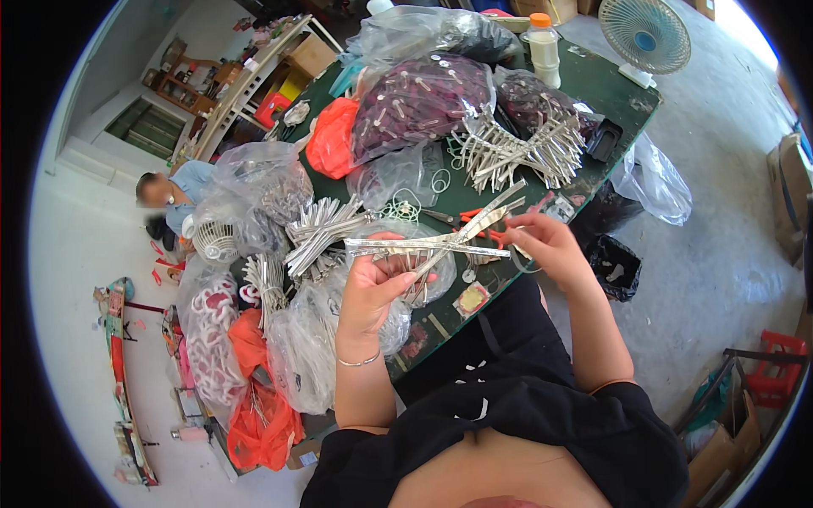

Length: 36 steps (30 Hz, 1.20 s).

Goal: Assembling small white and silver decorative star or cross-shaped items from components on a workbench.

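Head view: cluttered green table point(614, 93), grey concrete floor point(720, 254)

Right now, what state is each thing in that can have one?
Left hand: closed around metal strips, fanned out.
Right hand: pinching the strips' far end.
Bottle: upright, orange cap on.
Fan: standing; running or not, cannot tell.
Red bag: crumpled on the table.

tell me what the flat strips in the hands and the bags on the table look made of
The flat strips, held by the left hand and right hand, look like bare metal: silvery with bright glints along thin straight edges. The clear bags look like thin plastic film: see-through, crinkled, shiny. The orange bag seems the same film, though opaque.
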### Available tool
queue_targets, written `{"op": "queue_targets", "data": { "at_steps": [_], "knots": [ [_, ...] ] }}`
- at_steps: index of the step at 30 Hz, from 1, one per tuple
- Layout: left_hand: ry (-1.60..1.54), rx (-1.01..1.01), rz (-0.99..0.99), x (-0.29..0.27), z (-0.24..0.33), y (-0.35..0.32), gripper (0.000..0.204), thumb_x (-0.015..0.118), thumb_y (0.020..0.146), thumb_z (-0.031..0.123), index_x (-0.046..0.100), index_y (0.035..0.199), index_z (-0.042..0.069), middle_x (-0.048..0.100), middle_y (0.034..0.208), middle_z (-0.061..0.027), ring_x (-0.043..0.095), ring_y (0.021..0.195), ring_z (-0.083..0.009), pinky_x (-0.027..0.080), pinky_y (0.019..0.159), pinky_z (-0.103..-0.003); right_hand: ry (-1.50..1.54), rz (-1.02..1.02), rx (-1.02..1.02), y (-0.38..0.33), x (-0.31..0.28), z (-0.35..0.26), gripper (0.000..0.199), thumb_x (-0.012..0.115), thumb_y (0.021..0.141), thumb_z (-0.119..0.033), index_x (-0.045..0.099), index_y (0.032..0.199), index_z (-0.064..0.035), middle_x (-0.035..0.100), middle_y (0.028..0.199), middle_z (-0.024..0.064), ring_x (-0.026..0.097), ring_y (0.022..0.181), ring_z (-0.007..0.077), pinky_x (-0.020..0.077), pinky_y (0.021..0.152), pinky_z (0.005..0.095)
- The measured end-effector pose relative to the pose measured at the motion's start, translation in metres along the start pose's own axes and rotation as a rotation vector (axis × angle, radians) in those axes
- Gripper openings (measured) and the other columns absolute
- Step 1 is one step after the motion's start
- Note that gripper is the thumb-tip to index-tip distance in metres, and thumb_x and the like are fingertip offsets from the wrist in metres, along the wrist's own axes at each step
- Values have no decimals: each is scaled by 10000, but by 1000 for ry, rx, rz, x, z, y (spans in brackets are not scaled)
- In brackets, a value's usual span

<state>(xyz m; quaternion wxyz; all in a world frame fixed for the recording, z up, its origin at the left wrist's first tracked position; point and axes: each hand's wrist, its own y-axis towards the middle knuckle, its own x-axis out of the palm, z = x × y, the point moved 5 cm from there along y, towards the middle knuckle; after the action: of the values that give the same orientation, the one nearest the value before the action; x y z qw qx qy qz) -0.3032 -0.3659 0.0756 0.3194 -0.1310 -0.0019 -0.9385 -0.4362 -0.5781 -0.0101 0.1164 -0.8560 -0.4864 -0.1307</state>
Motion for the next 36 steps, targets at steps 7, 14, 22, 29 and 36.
{"op": "queue_targets", "data": {
  "at_steps": [7, 14, 22, 29, 36],
  "knots": [
    [90, 33, -32, 10, 7, 0, 497, 581, 803, -108, 404, 1249, 22, 646, 1060, -179, 666, 936, -254, 546, 770, -324, -553, 127, -749, -36, 27, -74, 226, 733, 783, -86, 656, 990, -37, 659, 942, 70, 642, 774, 174, 500, 699, 254],
    [120, 2, -87, 24, 8, 4, 448, 564, 827, -103, 411, 1232, 16, 651, 1044, -160, 665, 918, -228, 536, 769, -315, -865, -43, -971, -31, 68, -75, 276, 723, 692, -45, 645, 955, -73, 607, 912, 49, 624, 655, 217, 494, 555, 334],
    [105, -47, 6, 22, 1, 15, 327, 539, 908, -4, 450, 1218, 53, 658, 1035, -137, 678, 877, -233, 524, 687, -270, -706, 38, -913, -40, 45, -76, 211, 726, 710, -13, 657, 906, -51, 611, 889, 63, 634, 671, 222, 515, 565, 317],
    [61, -85, -124, 40, 8, 41, 384, 545, 887, -13, 415, 1242, 56, 640, 1084, -173, 667, 925, -268, 577, 776, -391, -640, 453, -713, -76, -52, -77, 268, 729, 684, 80, 671, 927, -20, 613, 898, 29, 375, 506, 14, 275, 435, 185],
    [-51, 22, -311, 77, 16, 139, 401, 527, 904, 1, 400, 1275, 84, 610, 1094, -153, 669, 893, -261, 580, 739, -331, -615, 608, -588, -101, -99, -66, 219, 720, 710, 74, 667, 909, -1, 605, 932, 9, 287, 488, -9, 209, 437, 180]
  ]
}}
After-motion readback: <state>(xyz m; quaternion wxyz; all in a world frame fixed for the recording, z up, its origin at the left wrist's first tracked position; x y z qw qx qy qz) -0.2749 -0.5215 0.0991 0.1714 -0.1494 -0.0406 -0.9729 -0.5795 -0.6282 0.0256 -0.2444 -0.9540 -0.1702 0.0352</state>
